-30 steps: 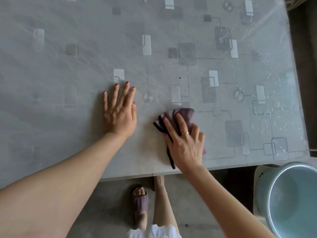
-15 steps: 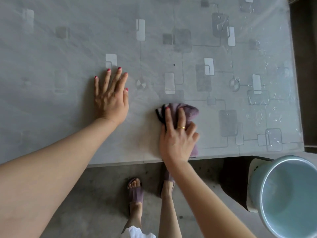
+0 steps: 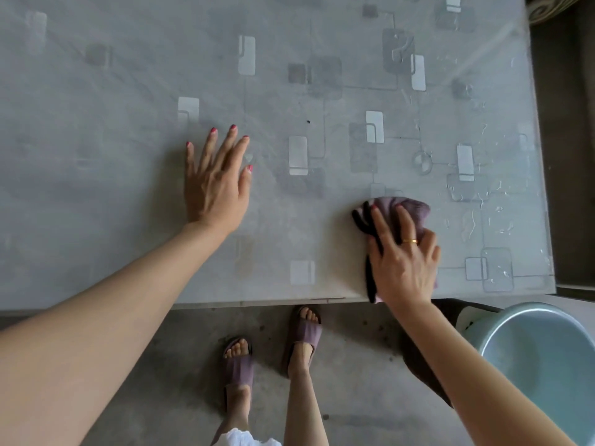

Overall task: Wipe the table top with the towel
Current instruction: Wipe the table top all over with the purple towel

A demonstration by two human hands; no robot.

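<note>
A grey table top (image 3: 135,220) with printed squares fills most of the view. A bunched purple towel (image 3: 413,210) with a black edge lies near the table's front edge on the right. My right hand (image 3: 402,262) presses flat on the towel with fingers stretched over it. My left hand (image 3: 215,185) rests flat on the bare table, fingers straight and spread, well left of the towel. Wet streaks and droplets glisten on the table to the right of the towel.
A pale blue bucket (image 3: 544,358) stands on the floor at the lower right, beside the table's corner. My feet in purple sandals (image 3: 302,333) stand on the concrete floor just below the table's front edge. The table's right edge runs near the dark floor strip.
My right hand has slid the towel to the right along the front edge, away from my left hand. My feet have stepped; the left hand stays flat on the table.
</note>
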